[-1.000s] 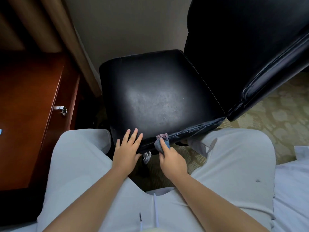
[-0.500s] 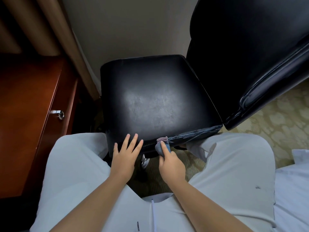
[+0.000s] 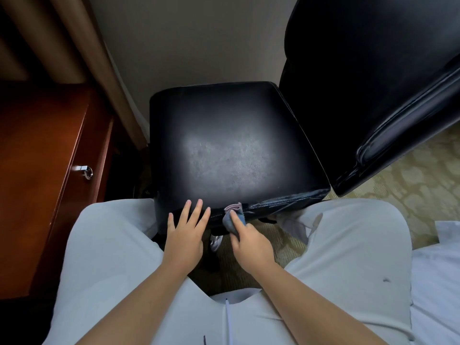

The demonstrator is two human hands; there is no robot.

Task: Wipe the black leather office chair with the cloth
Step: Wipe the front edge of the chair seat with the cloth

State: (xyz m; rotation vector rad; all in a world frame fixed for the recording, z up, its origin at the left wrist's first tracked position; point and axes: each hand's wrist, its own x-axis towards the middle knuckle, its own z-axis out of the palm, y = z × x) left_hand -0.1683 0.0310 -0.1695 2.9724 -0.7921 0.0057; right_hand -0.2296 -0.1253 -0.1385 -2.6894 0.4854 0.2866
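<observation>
Your chair (image 3: 231,150) is black leather, glossy along its edges, with a dull, grainy patch on the seat. Your cloth (image 3: 230,216) looks soft and matt. The cabinet (image 3: 37,158) beside you is polished reddish wood with a shiny metal knob (image 3: 86,170).

Black leather chair (image 3: 231,150); blue-grey, pink-edged cloth (image 3: 232,216); reddish-brown desk (image 3: 37,170); green patterned carpet (image 3: 413,190).

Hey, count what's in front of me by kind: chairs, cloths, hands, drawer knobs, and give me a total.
Black leather office chair: 1
Cloth: 1
Hands: 2, left hand and right hand
Drawer knob: 1
Total: 5
</observation>
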